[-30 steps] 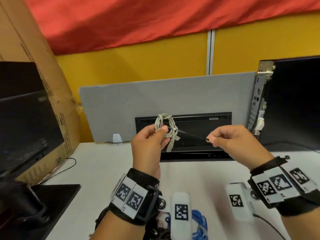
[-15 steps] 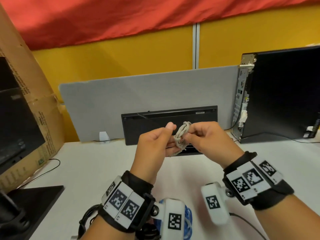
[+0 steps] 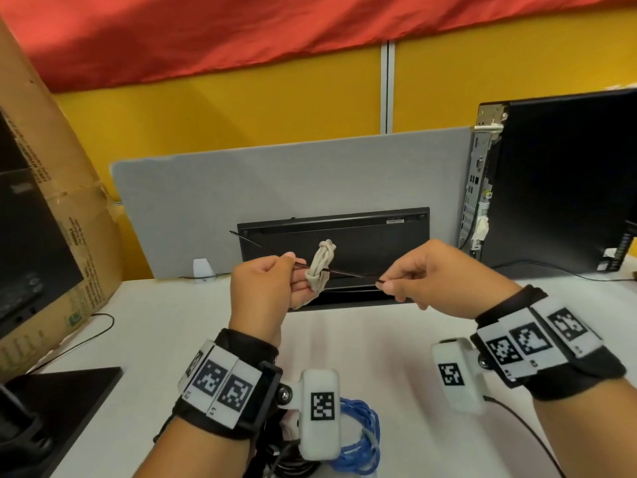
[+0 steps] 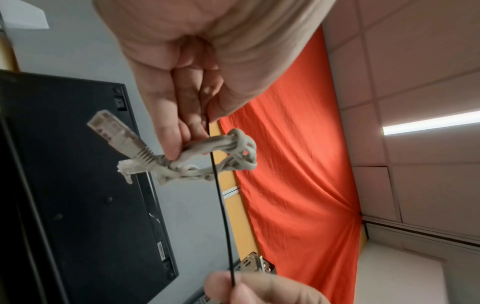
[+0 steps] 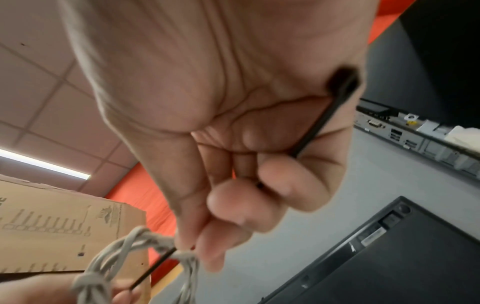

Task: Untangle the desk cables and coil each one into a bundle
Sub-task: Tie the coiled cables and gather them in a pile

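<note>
White desk (image 3: 344, 346), left hand (image 3: 265, 288) gripping grey cable coil (image 3: 320, 265), right hand (image 3: 431, 274) fingers pinching black tie (image 3: 348, 273)

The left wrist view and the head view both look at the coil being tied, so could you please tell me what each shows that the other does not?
Only the left wrist view shows the grey cable's plug jutting from the coil. Only the head view shows the blue cable bundle on the desk below the wrists. Both show the left hand holding the grey cable coil and pinching the thin black tie that passes through the coil, and the right hand pinching the tie's other end.
</note>
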Demonstrator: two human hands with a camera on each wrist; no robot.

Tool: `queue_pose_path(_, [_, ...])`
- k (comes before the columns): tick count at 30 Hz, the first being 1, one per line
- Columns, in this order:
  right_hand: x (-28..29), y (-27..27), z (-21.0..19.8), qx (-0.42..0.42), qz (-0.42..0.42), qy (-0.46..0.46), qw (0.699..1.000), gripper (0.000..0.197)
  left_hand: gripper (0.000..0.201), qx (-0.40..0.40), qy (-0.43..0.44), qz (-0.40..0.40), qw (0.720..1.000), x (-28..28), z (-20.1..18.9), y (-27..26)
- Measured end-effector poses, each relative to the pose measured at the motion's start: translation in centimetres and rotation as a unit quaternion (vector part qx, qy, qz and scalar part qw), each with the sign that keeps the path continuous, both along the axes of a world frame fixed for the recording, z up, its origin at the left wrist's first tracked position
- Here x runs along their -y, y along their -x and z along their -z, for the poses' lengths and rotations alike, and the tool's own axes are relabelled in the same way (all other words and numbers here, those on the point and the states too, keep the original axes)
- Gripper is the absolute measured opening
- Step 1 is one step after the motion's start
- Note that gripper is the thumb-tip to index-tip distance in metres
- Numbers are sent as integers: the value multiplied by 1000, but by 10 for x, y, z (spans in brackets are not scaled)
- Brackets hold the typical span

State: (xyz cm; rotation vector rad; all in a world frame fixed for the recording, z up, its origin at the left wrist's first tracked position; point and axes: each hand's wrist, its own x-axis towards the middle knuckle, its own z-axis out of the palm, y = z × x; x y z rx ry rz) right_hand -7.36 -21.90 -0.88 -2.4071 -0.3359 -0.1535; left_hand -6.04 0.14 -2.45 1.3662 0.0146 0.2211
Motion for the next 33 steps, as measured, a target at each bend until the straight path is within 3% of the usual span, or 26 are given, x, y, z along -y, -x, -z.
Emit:
queue_pose_path(4, [14, 2, -8, 7, 27, -14, 1000, 9, 22, -16, 5, -1, 1000, -3, 0, -4])
queue_pose_path(7, [20, 3, -12, 20, 31, -150, 988, 6, 22, -17, -6, -5, 1000, -5, 2, -6])
queue_pose_path(9, [21, 4, -13, 11, 11, -267, 964, 3, 23, -11, -18, -11, 1000, -4, 5, -6])
queue_pose_path(12, [18, 1, -8, 15, -9, -348, 937, 13, 21, -11, -23, -3, 1000, 0, 6, -5])
queue_pose_path(16, [8, -6, 3, 68, 2, -309, 948, 13, 16, 10, -47, 26, 999, 7, 3, 1])
queue_pose_path(21, [-11, -11, 15, 29, -48, -324, 944, 15, 20, 31, -102, 76, 991, 18, 4, 8])
queue_pose_path(24, [-21, -12, 23, 71, -46, -278, 957, 17, 20, 32, -127, 102, 986, 22, 4, 12])
queue_pose_path(33, [-36, -3, 28, 124, -45, -188, 973, 20, 21, 56, -130, 121, 982, 30, 7, 21])
